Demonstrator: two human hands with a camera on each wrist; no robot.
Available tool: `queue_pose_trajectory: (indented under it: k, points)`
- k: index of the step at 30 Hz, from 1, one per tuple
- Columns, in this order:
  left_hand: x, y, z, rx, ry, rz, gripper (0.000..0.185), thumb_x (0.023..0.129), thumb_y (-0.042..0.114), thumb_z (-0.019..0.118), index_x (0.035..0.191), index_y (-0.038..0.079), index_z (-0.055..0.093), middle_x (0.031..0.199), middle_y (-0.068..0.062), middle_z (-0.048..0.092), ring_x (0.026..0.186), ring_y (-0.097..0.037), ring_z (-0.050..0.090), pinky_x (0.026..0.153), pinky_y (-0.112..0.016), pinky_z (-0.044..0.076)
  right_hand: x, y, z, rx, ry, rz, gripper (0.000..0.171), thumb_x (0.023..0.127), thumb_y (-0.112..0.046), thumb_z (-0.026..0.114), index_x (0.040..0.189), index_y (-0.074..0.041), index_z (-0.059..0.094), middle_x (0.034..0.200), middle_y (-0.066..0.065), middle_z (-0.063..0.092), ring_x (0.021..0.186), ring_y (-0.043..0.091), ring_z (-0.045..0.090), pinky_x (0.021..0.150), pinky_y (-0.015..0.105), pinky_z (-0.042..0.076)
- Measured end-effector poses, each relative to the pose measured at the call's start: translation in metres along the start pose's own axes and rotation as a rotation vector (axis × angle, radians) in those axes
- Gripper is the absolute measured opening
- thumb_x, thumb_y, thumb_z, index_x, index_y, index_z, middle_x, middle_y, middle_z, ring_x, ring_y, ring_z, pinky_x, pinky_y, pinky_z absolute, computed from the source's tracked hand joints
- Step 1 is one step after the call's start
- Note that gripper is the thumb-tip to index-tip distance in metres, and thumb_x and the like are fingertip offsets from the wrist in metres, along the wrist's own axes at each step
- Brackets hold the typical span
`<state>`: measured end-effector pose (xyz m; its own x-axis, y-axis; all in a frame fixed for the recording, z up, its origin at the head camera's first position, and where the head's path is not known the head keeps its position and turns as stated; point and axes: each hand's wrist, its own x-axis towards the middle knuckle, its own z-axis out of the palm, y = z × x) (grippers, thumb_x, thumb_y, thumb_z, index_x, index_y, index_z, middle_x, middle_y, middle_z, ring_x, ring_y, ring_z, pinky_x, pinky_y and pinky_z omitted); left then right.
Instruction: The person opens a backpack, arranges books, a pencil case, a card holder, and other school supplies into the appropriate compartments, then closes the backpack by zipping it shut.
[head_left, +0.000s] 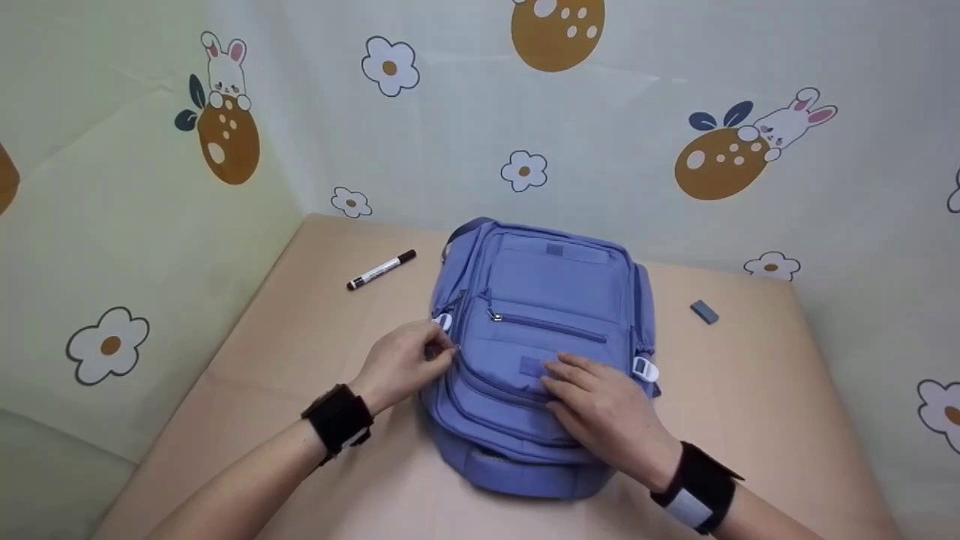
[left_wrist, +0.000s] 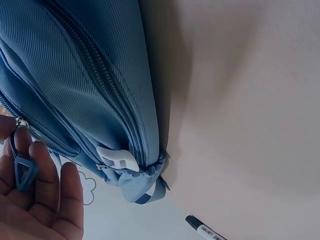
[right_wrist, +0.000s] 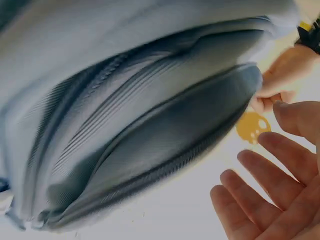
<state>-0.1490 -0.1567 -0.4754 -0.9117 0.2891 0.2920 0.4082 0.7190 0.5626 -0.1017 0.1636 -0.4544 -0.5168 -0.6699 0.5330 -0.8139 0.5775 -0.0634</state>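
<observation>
resting flat with straight fingers, the right hand [head_left: 600, 409] presses the blue backpack [head_left: 536, 337]; beside it the left hand [head_left: 405, 364] pinches a zipper pull [left_wrist: 22, 170]; the bag looks soft and floppy, so hold it steady; past them lies a marker [head_left: 381, 270].

Backpack [head_left: 540, 300] mid-table [head_left: 750, 390], marker [head_left: 381, 270] left, eraser [head_left: 704, 311] right
</observation>
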Motion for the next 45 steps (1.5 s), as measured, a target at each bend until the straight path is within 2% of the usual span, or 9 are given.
queue_pose_trajectory:
  k: [5, 15, 22, 26, 32, 45]
  points:
    - [-0.001, 0.001, -0.001, -0.007, 0.002, -0.006, 0.008, 0.089, 0.021, 0.078, 0.088, 0.021, 0.070, 0.085, 0.010, 0.062, 0.079, -0.010, 0.059, 0.070, -0.031, 0.050, -0.018, 0.007, 0.001, -0.016, 0.042, 0.020, 0.023, 0.082, -0.013, 0.082, 0.104, -0.008, 0.075, 0.107, 0.003, 0.071, 0.103, 0.021, 0.066, 0.090, 0.038, 0.055]
    - [0.000, 0.002, 0.000, -0.016, -0.028, -0.040, 0.005, 0.091, 0.022, 0.076, 0.090, 0.021, 0.071, 0.086, 0.012, 0.062, 0.079, -0.008, 0.059, 0.071, -0.030, 0.050, -0.025, 0.009, 0.012, -0.081, 0.049, 0.010, 0.014, 0.084, -0.012, 0.080, 0.094, -0.010, 0.070, 0.098, -0.001, 0.068, 0.089, 0.018, 0.066, 0.072, 0.034, 0.057]
    - [0.008, 0.005, 0.006, -0.030, -0.028, -0.001, 0.006, 0.090, 0.022, 0.076, 0.091, 0.020, 0.071, 0.087, 0.011, 0.064, 0.079, -0.009, 0.060, 0.072, -0.032, 0.051, -0.031, 0.011, 0.007, -0.091, 0.045, 0.048, 0.016, 0.082, -0.011, 0.081, 0.094, -0.010, 0.070, 0.098, -0.001, 0.068, 0.088, 0.017, 0.066, 0.072, 0.033, 0.057]
    - [0.005, 0.002, 0.006, -0.032, -0.018, 0.014, 0.007, 0.090, 0.021, 0.077, 0.090, 0.020, 0.070, 0.087, 0.011, 0.063, 0.079, -0.009, 0.059, 0.072, -0.032, 0.051, -0.029, 0.009, 0.009, -0.088, 0.063, 0.037, 0.018, 0.080, -0.010, 0.083, 0.094, -0.010, 0.070, 0.097, -0.002, 0.068, 0.086, 0.017, 0.066, 0.071, 0.033, 0.057]
    - [-0.002, -0.005, -0.001, -0.031, 0.010, -0.009, 0.009, 0.088, 0.018, 0.077, 0.088, 0.021, 0.069, 0.085, 0.011, 0.062, 0.079, -0.010, 0.060, 0.072, -0.033, 0.052, -0.020, 0.007, 0.014, -0.082, 0.047, 0.013, 0.016, 0.084, -0.013, 0.080, 0.096, -0.010, 0.071, 0.099, -0.002, 0.068, 0.088, 0.017, 0.066, 0.073, 0.032, 0.056]
    - [0.002, 0.000, 0.000, -0.046, -0.035, -0.040, 0.007, 0.090, 0.021, 0.076, 0.088, 0.021, 0.069, 0.085, 0.011, 0.062, 0.079, -0.010, 0.058, 0.072, -0.033, 0.050, -0.023, 0.010, 0.012, -0.075, 0.057, 0.021, 0.018, 0.082, -0.012, 0.082, 0.096, -0.009, 0.072, 0.099, -0.001, 0.069, 0.087, 0.017, 0.067, 0.072, 0.033, 0.057]
